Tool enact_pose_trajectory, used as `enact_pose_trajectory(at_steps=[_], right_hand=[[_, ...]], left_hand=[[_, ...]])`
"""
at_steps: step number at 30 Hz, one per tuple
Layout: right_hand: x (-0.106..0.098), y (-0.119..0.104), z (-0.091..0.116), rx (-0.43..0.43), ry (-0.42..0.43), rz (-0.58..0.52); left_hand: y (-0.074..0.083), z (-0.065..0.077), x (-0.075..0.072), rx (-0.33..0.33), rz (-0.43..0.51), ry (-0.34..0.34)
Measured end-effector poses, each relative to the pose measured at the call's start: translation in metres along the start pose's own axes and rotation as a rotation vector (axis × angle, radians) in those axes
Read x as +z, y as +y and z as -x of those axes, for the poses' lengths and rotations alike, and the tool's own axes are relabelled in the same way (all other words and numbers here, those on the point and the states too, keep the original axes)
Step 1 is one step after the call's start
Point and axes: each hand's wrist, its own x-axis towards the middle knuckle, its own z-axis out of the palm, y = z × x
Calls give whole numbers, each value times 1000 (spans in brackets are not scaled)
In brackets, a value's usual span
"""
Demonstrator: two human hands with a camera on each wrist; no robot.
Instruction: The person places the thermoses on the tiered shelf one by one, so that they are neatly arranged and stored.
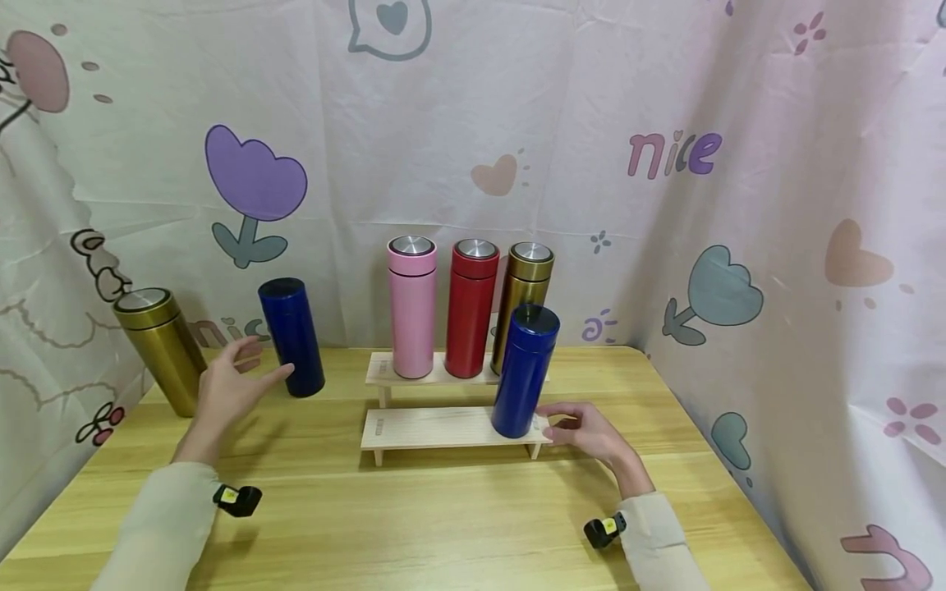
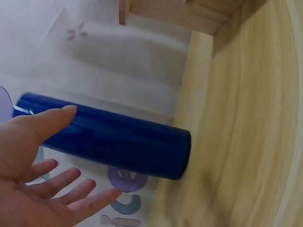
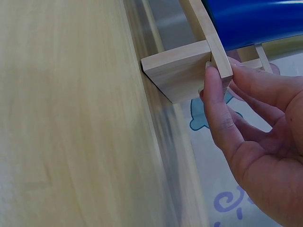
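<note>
My left hand (image 1: 231, 387) is beside a blue thermos bottle (image 1: 293, 338) on the table, thumb and fingers spread with nothing between them. In the left wrist view the thumb overlaps the upper part of this bottle (image 2: 118, 139). With thumb and fingers my right hand (image 1: 590, 433) pinches the right end of the low wooden display shelf (image 1: 436, 428); the right wrist view shows the grip at the board's corner (image 3: 221, 68). Another blue thermos (image 1: 525, 373) stands upright at that shelf's right end, close to the right fingertips.
Behind, a higher wooden shelf (image 1: 380, 369) carries a pink thermos (image 1: 414, 320), a red one (image 1: 470, 316) and a gold one (image 1: 526, 275), partly hidden by the blue one. Another gold thermos (image 1: 163, 349) stands left of my left hand. A printed curtain (image 1: 443, 107) encloses the table (image 1: 414, 525).
</note>
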Motion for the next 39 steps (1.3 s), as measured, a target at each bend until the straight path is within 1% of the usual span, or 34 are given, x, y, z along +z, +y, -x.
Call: enact_pose_trajectory(at_steps=[5,11,17,24,34,39], right_hand=[[0,0,1,1,0,3],[-1,1,1,3,3,7],[0,2,0,5,6,27],[-1,1,-1,-6,3,22],[-1,0,-1,6,1,14],[-1,1,-1,6,-2,10]], left_hand=[[-8,-12,6,-32,70,-84],[-12,-24,15,-46,100,-97],[-21,-33,24,-58,129,-115],[-30,-41,30,-46,159,-102],[-31,-44,32,-36,144,-55],[-31,-45,30,-45,132,-62]])
